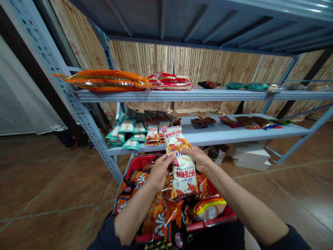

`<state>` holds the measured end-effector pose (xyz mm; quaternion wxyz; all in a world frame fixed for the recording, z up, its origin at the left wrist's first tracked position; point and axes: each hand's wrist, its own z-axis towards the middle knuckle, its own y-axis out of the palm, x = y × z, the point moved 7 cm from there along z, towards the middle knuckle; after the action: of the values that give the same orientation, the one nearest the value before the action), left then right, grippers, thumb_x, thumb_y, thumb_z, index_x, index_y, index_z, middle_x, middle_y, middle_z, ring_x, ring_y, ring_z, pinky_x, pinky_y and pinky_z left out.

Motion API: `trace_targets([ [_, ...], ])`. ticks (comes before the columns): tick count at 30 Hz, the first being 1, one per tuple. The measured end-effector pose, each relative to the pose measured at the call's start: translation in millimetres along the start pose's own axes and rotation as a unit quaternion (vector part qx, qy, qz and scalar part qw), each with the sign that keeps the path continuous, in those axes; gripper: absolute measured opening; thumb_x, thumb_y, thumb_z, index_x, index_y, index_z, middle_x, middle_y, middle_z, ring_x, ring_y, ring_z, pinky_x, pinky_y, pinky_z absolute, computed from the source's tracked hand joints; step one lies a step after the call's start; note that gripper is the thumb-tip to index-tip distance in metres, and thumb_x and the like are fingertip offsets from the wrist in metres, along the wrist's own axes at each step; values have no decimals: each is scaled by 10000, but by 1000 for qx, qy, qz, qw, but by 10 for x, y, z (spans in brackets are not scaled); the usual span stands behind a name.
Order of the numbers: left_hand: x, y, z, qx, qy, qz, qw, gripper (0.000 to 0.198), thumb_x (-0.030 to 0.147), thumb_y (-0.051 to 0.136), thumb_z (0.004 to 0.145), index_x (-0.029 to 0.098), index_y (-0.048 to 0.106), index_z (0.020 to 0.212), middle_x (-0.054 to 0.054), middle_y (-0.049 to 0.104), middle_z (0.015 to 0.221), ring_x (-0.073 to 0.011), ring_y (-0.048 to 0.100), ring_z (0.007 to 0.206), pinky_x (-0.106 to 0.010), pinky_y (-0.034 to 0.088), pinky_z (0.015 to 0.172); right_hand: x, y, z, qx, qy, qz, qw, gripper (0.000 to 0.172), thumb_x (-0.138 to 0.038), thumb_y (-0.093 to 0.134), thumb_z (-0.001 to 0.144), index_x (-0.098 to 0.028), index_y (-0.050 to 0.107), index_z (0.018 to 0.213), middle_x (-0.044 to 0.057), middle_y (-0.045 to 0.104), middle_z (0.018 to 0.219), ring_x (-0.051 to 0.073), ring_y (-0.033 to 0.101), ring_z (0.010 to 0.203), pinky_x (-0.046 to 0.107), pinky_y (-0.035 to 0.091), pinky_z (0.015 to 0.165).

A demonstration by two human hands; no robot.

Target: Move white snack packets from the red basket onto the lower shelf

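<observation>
In front of the shelf, both hands are closed on a pair of white-and-orange snack bags with red lettering. The upper snack bag (177, 138) and the lower snack bag (184, 177) meet end to end between the hands; whether they are joined I cannot tell. My left hand (159, 172) pinches the left side at the meeting point, thumb on top. From the right, my right hand (199, 158) grips the same area. Below them, a red basket (200, 226) holds several orange-and-black snack bags (165, 218) and a yellow-and-red striped bag (210, 207).
On the lower shelf (223, 133) stand green-and-white packets (127, 126) and similar white-and-orange snack bags (152, 133). Dark and red packets (248, 122) lie farther right. The middle shelf carries a long orange bag (104, 80). White boxes (249, 156) sit underneath, and a metal post (88, 125) rises at left.
</observation>
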<state>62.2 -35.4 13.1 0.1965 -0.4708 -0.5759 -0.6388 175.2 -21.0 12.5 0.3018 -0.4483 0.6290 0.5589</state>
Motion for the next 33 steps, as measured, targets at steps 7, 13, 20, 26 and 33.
trace_targets([
  [7,50,-92,117,57,58,40,996,311,323,681,645,137,658,894,-66,696,833,-188,633,759,-303,468,744,8,-35,-6,23,-38,16,999,293,-317,687,661,-151,624,894,63,702,795,174,643,673,300,508,680],
  [13,160,-111,258,88,88,34,992,285,340,675,641,148,645,849,-49,692,800,-175,630,752,-298,465,753,295,-77,-345,-44,-23,32,998,403,-336,656,702,-215,551,1072,58,664,997,184,636,822,325,495,747],
  [20,122,-23,324,80,79,34,993,313,376,674,631,152,631,845,-47,687,767,-174,622,691,-291,467,677,412,-133,-567,-47,-48,-2,998,448,-259,715,639,-186,562,1053,75,648,1034,198,615,891,329,460,800],
  [26,105,-77,328,103,90,58,989,318,406,692,595,146,627,766,-32,683,741,-156,607,662,-273,447,656,362,-218,-590,-38,-65,-27,997,492,-239,741,599,-169,563,1053,75,641,1042,207,600,916,341,423,837],
  [33,108,-116,316,126,66,80,987,281,388,683,595,146,625,727,-28,671,688,-151,588,589,-277,442,602,417,-245,-574,-32,-54,-30,998,477,-232,727,611,-175,565,1056,60,647,1031,202,599,913,324,434,813],
])
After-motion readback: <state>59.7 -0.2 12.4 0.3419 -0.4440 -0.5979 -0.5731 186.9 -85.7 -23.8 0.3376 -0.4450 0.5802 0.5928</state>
